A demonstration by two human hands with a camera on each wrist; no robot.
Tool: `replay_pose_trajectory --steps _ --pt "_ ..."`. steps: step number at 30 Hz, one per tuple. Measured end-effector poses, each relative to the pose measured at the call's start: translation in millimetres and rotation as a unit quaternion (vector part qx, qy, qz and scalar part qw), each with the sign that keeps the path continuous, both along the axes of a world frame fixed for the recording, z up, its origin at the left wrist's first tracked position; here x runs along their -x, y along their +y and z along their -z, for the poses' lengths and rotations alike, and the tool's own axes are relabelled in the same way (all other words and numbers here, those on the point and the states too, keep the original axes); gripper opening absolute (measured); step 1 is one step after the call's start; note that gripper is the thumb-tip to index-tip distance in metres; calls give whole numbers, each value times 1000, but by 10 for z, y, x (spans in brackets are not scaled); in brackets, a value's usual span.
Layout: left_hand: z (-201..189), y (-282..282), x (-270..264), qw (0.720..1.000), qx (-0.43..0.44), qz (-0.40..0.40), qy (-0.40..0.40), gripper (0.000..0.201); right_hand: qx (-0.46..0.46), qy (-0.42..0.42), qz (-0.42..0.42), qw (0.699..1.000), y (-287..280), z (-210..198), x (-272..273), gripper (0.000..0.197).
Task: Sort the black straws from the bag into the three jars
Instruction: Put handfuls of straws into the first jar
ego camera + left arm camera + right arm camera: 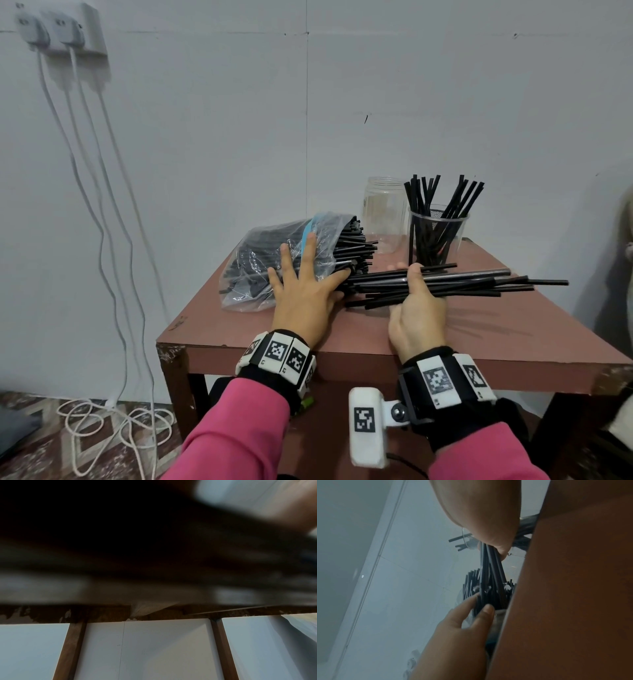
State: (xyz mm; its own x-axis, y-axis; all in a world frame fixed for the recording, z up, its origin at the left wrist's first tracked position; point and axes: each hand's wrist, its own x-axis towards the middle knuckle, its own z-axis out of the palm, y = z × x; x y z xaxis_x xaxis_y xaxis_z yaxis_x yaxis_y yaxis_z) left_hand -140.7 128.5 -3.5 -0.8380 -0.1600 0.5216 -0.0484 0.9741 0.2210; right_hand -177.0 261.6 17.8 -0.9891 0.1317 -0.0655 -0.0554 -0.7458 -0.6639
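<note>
- The right hand [416, 315], near the tabletop's [513, 329] front edge, grips a bundle of straws [445, 284]; they lie flat, long axis running left to right.
- The left hand [308, 291], fingers spread flat, pins the bag [260, 260].
- Best to draw the bundle out level, then upend it over a jar.
- At the far edge stand a jar with straws [436, 236] and an empty jar [383, 214].

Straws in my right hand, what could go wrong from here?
The straws fan out loosely from the right hand, their ends overhanging the table edge, so some may slip and fall. Swinging them up could knock the cup or the empty jar just behind. The left hand lies flat on the bag; more straws may drag out.
</note>
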Motion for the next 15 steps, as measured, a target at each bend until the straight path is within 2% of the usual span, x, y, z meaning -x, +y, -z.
replay_pose_trajectory --steps 2,6,11,15 --pt "-4 -5 -1 1000 -1 2 7 39 -15 4 13 1000 93 -29 31 24" --pt "-5 -6 -1 1000 -7 6 19 37 -19 34 29 999 310 -162 52 4" --pt "-14 -3 -25 1000 -2 4 27 37 -42 88 47 994 508 -290 53 2" --pt "12 -17 -28 997 9 17 79 34 -54 116 64 990 619 -417 64 4"
